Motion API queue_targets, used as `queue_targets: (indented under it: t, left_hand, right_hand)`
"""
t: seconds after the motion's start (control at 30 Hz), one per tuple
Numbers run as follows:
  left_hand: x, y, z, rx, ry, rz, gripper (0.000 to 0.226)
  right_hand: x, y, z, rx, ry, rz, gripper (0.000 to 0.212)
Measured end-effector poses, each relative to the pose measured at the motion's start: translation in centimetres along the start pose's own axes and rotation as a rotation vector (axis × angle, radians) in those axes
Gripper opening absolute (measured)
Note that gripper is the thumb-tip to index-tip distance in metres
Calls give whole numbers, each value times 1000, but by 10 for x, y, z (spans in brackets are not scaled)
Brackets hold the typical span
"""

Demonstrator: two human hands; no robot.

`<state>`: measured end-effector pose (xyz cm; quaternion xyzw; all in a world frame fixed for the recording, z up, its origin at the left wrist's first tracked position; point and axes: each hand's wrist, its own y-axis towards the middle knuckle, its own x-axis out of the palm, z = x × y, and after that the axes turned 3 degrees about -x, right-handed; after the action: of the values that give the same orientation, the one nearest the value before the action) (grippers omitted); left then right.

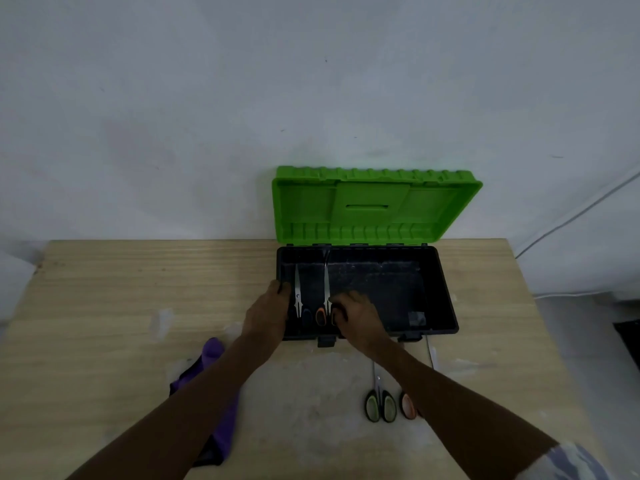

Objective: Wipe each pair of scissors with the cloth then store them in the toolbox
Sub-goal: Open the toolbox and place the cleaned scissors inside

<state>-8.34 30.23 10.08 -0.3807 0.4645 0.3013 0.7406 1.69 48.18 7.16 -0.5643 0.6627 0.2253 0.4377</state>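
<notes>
Head cam: the right hand [356,313] is down in the black plastic toolbox [440,292], fingers curled round one loop of the orange-handled scissors [321,315]. These lie flat on the box floor, blades pointing away toward the ribbed green lid [374,206]. A dark-handled pair [298,292] lies parallel just left of them. The left hand [268,311] hooks its fingers over the box's left wall. Two pairs look left to do: green-handled scissors [380,403] and an orange pair [408,405] on the wooden table [104,289], loops toward the person, steel blades aimed at the box. They're beside the right forearm, so that hand's nearer. The soft purple cloth [209,355] sits crumpled under the left forearm.
</notes>
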Motion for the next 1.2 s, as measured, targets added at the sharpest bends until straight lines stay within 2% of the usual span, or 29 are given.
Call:
queue_targets:
  t: [0.13, 0.23, 0.37, 0.5, 0.57, 0.7, 0.8, 0.9, 1.03, 1.2]
  left_hand:
    - [8, -5, 13, 35, 238, 111, 56]
    - [19, -10, 26, 96, 250, 128, 49]
    - [29, -19, 59, 183, 76, 40, 39]
    - [38, -31, 79, 130, 80, -53, 38]
    - [40, -34, 83, 104, 75, -45, 37]
    - [40, -30, 85, 59, 40, -51, 37]
    - [38, -28, 86, 33, 27, -58, 39]
    - [37, -27, 86, 21, 8, -67, 41]
    - [34, -21, 86, 22, -24, -109, 43]
    - [20, -9, 82, -2, -49, -166, 60]
  right_hand:
    - [-16, -39, 13, -137, -16, 211, 28]
    - [-21, -73, 26, -195, -32, 214, 23]
    - [-11, -115, 42, -121, -59, -4, 21]
    - [10, -151, 56, -99, -347, -267, 48]
    - [21, -162, 56, -77, -448, -314, 54]
    - [34, -169, 49, 2, -458, -197, 38]
    - [35, -172, 49, 4, -429, -185, 44]
    - [28, -183, 48, -81, -345, -187, 51]
    - [14, -201, 51, -247, -292, -155, 47]
    - [-13, -191, 50, -357, -238, -55, 47]
